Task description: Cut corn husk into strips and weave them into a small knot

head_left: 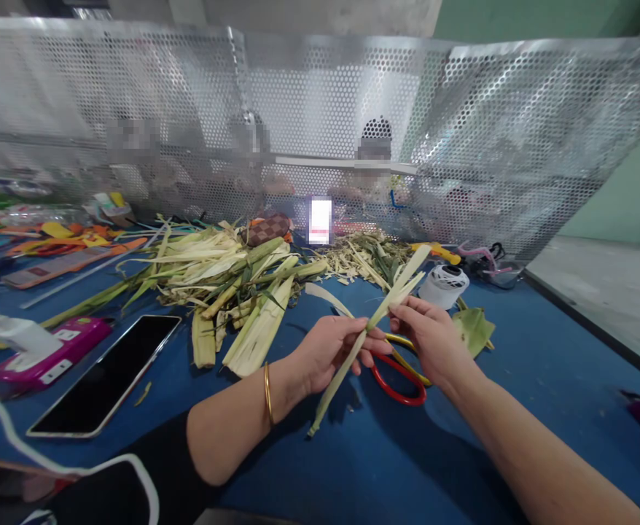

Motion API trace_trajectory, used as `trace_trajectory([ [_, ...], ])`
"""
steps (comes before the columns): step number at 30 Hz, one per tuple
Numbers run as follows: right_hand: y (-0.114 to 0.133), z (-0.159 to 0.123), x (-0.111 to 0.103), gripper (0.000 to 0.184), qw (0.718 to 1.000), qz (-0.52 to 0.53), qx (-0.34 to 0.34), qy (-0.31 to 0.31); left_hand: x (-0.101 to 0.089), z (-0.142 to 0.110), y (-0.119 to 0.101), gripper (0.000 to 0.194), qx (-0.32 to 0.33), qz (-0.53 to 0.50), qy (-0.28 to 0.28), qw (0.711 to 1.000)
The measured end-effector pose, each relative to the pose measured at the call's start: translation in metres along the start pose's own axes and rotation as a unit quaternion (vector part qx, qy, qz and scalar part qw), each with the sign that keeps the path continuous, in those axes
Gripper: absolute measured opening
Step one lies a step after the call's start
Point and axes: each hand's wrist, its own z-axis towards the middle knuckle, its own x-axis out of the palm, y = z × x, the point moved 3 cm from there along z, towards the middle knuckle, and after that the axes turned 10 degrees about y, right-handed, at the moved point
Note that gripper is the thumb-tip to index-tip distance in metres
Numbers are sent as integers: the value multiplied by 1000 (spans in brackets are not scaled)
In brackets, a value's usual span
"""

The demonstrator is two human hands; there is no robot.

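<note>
Between my two hands is a bundle of pale green plant strips [399, 286], which look like corn husk, crossing and spreading at the top. My left hand [335, 350] pinches the bundle at its narrow middle, and a twisted tail hangs below toward the table. Fingers of my right hand [429, 332] are closed on the strips just above that pinch. Beneath my hands lie scissors with red and yellow handles [407, 397]; their blades are hidden. A white spool of thread [445, 286] stands beyond my right hand, near a green leaf piece [474, 329].
A heap of husks and stalks [232, 284] lies left of centre, with shredded scraps [361, 259] behind. A phone [106, 375] and a purple power strip [52, 354] with a white cable occupy the left. A perforated metal screen [320, 95] borders the table's far side; people sit beyond it.
</note>
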Motion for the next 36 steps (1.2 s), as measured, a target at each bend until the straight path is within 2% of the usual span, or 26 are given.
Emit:
trace_trajectory([
  [4, -8, 2, 2, 22, 998, -32, 41, 40, 2, -1, 4, 27, -25, 16, 46, 999],
  [7, -13, 4, 1, 21, 995, -74, 47, 56, 4, -2, 3, 23, -20, 39, 27, 999],
  [11, -1, 4, -5, 16, 985, -169, -38, 4, 3, -1, 0, 21, -7, 55, -43, 998],
  [14, 13, -1, -1, 28, 984, -135, -111, 22, 2, -1, -2, 20, 12, 69, -70, 995],
  [16, 16, -4, 5, 36, 988, -96, -102, 68, 3, -2, -2, 20, 20, 93, -71, 993],
  [19, 11, -8, 10, 27, 992, -80, -52, 81, 4, -2, -1, 23, 28, 130, -57, 989],
  [20, 10, -9, 11, 24, 991, -89, -60, 75, 4, -2, -2, 24, 29, 128, -56, 990],
  [22, 11, -12, 13, 19, 976, -152, -144, 65, 0, -1, -3, 23, 33, 95, -72, 992],
  [23, 12, -15, 16, 16, 954, -206, -208, 71, -4, 1, -3, 22, 38, 69, -86, 993],
  [24, 14, -18, 19, 14, 920, -267, -274, 86, -8, 2, -5, 22, 44, 41, -100, 993],
  [27, 16, -30, 28, 19, 790, -424, -414, 157, -18, 5, -8, 21, 53, -16, -118, 991],
  [29, 16, -35, 29, 24, 715, -495, -460, 182, -22, 6, -11, 20, 39, -32, -113, 992],
  [31, 18, -37, 27, 25, 657, -548, -490, 167, -23, 3, -15, 20, 38, -32, -117, 992],
  [33, 18, -36, 25, 23, 612, -588, -507, 153, -23, 0, -20, 19, 57, -28, -127, 990],
  [36, 13, -33, 26, 24, 552, -640, -506, 171, -23, -3, -24, 18, 65, -60, -121, 989],
])
